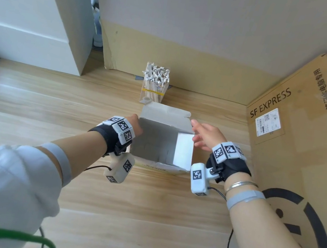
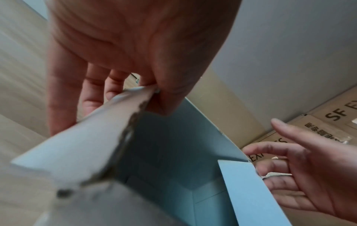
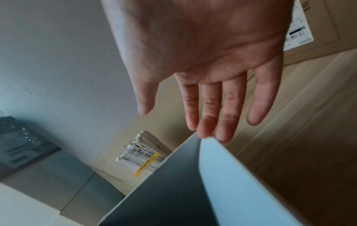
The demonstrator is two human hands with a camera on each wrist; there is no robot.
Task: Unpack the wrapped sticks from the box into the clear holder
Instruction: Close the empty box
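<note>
On the table (image 1: 102, 200), box (image 1: 163, 145) — open, inside bare

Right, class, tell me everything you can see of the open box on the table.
The open box is pale grey card, standing upright on the wooden table in front of the clear holder full of wrapped sticks. Its top flaps are raised; one flap has a torn, ragged edge. No sticks show in the part of its inside that is in view. The left hand pinches the left flap; the right hand, fingers straight, is at the right flap's corner.
</note>
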